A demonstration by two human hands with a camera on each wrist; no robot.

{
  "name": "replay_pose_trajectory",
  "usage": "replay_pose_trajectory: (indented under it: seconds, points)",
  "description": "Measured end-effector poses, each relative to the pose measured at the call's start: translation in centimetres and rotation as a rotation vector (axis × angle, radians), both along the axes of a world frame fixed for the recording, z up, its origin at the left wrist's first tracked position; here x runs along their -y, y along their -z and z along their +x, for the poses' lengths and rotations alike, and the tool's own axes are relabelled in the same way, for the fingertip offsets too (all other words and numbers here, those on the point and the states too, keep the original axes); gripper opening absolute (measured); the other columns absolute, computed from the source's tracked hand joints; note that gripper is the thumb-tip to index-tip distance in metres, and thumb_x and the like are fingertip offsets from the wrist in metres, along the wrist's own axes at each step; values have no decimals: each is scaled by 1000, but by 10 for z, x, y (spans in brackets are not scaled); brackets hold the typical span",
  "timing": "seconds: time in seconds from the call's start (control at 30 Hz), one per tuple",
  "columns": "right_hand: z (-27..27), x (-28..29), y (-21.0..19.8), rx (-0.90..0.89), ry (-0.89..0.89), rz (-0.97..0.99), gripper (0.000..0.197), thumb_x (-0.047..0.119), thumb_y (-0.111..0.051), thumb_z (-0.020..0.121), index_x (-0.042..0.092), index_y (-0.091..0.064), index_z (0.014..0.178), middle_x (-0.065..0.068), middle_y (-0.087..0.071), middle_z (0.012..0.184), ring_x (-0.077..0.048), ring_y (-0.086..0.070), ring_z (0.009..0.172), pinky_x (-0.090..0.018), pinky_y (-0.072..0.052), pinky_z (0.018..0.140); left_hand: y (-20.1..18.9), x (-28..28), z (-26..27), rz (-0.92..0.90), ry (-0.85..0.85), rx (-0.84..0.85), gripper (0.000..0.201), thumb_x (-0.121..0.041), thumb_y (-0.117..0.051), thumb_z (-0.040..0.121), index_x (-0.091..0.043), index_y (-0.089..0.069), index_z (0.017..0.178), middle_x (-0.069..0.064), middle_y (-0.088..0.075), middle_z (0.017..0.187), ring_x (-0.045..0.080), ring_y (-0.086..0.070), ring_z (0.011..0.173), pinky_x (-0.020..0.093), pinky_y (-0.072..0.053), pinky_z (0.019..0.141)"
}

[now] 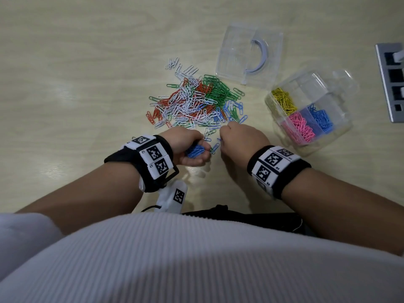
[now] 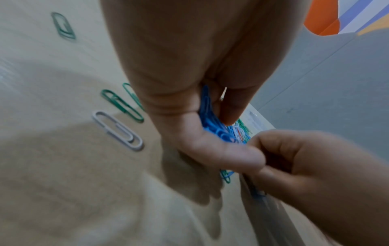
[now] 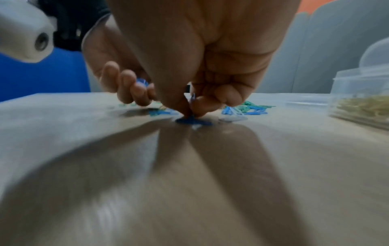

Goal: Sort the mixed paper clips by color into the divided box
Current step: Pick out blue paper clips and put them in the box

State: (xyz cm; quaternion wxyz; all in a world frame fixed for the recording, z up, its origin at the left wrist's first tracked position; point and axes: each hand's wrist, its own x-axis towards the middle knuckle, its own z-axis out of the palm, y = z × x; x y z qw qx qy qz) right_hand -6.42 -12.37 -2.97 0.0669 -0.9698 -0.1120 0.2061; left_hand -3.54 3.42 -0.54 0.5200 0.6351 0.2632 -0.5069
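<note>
A mixed heap of paper clips (image 1: 196,99), white, red, green and blue, lies on the pale wooden table. My left hand (image 1: 188,147) sits at the heap's near edge, its fingers curled round a bunch of blue clips (image 1: 195,151) (image 2: 219,129). Just to its right, my right hand (image 1: 240,138) pinches a blue clip (image 3: 192,120) against the table with thumb and fingertips (image 3: 187,109). The clear divided box (image 1: 310,110) stands at the right, with yellow (image 1: 284,101), pink (image 1: 300,126) and blue clips (image 1: 321,119) in separate compartments.
The box's clear lid (image 1: 249,54) lies beyond the heap. A grey socket panel (image 1: 391,82) sits at the table's far right. Loose green (image 2: 122,103) and white clips (image 2: 118,131) lie beside my left hand. The table's left half is bare wood.
</note>
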Motion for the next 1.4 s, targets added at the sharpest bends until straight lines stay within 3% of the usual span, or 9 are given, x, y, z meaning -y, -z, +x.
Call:
replay_pose_trajectory:
  seconds: [0.17, 0.33, 0.47, 0.7, 0.8, 0.93, 1.1, 1.27, 1.4]
  points:
    - [-4, -15, -26, -9, -81, 340, 19, 29, -55, 91, 17, -64, 101, -6, -59, 99, -24, -55, 96, -35, -42, 79, 0, 2, -1, -18, -20, 55, 19, -11, -48, 94, 0, -62, 89, 15, -66, 78, 21, -65, 63, 39, -58, 70]
    - [-6, -13, -22, 67, 33, 539, 15, 18, -57, 87, 16, -64, 100, 0, -53, 94, -21, -55, 92, -32, -42, 77, 1, -2, 0, -67, -35, 3, 24, -16, -43, 98, -4, -60, 85, 11, -62, 72, 16, -62, 55, 30, -56, 66]
    - [-2, 1, -6, -46, -45, 158, 21, 26, -51, 91, 21, -59, 110, -3, -51, 109, -25, -55, 100, -35, -44, 75, -1, -7, 1, -31, -26, -24, 36, -22, -37, 101, -7, -57, 75, 9, -58, 59, 14, -57, 45, 23, -55, 53]
    - [-1, -4, -4, -93, -71, -4, 24, 32, -49, 92, 17, -57, 109, -6, -52, 113, -28, -55, 103, -32, -36, 72, -3, -7, 0, 22, 24, 32, 37, -23, -37, 101, -7, -58, 76, 9, -60, 57, 14, -59, 46, 21, -54, 50]
    - [-1, -4, -6, -85, -76, -3, 23, 32, -49, 90, 17, -57, 106, -5, -53, 111, -28, -57, 100, -31, -33, 70, -1, -5, 0, 30, 44, 47, 37, -23, -37, 101, -6, -60, 79, 9, -61, 57, 15, -61, 49, 23, -56, 56]
    - [-6, -9, -22, -30, 32, 298, 11, 34, -55, 85, 23, -56, 86, 1, -52, 97, -23, -56, 88, -32, -42, 71, 0, -3, -1, 18, 53, 71, 28, -19, -43, 98, -2, -62, 85, 13, -65, 68, 18, -64, 56, 32, -59, 68]
    - [-15, -18, -30, -83, -149, 437, 17, 29, -53, 82, 22, -64, 94, -1, -56, 94, -27, -58, 86, -38, -47, 72, -2, -1, -1, 13, 31, 105, 18, -7, -50, 91, -1, -59, 77, 13, -61, 66, 19, -59, 53, 24, -50, 41]
    - [-26, -4, -19, -104, -418, 86, 24, 39, -50, 88, 30, -56, 110, 5, -55, 105, -24, -58, 98, -33, -37, 72, -1, -10, 1, 12, 42, 28, 35, -23, -38, 101, -7, -57, 76, 10, -57, 58, 17, -56, 49, 19, -51, 48]
    - [-25, -1, -12, -110, -401, 29, 24, 38, -46, 94, 27, -59, 111, 3, -53, 108, -24, -56, 102, -31, -31, 72, -1, -10, 0, 7, 20, 31, 35, -23, -37, 101, -8, -56, 76, 10, -56, 62, 15, -57, 48, 19, -50, 48]
